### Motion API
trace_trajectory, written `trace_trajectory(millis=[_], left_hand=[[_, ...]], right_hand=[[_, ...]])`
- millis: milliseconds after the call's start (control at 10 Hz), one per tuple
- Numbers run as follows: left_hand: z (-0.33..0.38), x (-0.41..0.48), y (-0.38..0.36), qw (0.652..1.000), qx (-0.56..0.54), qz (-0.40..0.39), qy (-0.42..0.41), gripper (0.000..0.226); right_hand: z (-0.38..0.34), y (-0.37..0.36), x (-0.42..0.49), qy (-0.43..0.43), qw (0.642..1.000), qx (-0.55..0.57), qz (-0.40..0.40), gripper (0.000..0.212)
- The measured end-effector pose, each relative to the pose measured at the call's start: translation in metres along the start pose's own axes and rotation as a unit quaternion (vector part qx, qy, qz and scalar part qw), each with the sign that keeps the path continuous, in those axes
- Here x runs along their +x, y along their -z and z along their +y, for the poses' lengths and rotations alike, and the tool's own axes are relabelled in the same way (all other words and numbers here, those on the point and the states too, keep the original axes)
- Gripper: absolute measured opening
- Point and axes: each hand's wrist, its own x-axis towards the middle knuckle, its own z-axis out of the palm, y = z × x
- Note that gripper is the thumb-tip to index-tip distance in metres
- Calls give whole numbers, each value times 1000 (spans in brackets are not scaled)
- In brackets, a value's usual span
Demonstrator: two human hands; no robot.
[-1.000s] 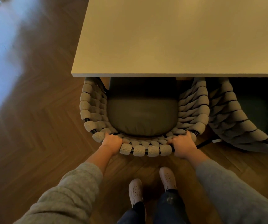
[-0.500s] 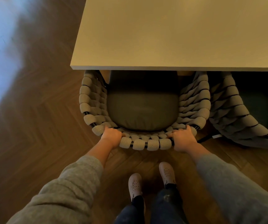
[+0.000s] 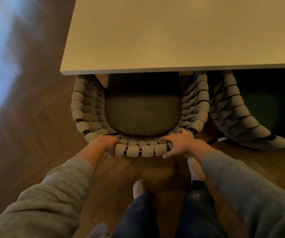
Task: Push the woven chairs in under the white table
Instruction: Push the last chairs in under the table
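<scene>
Woven chair [image 3: 86, 107] rim gripped by L hand [image 3: 106, 143] & R hand [image 3: 184, 143], arms fwd.

A home dining area is suggested by a white table [image 3: 181, 31], woven chairs [image 3: 138, 117] and herringbone wood flooring [image 3: 35, 134].

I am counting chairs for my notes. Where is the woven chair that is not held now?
In the head view, the second woven chair stands at the right, close beside the held woven chair, its front part under the white table.
</scene>
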Motion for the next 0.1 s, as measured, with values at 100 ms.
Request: trace_trajectory(millis=[100], left_hand=[[17,-2,23,990,-123,-70,31,79]], right_hand=[[23,18,-7,31,995,94,-7,84]])
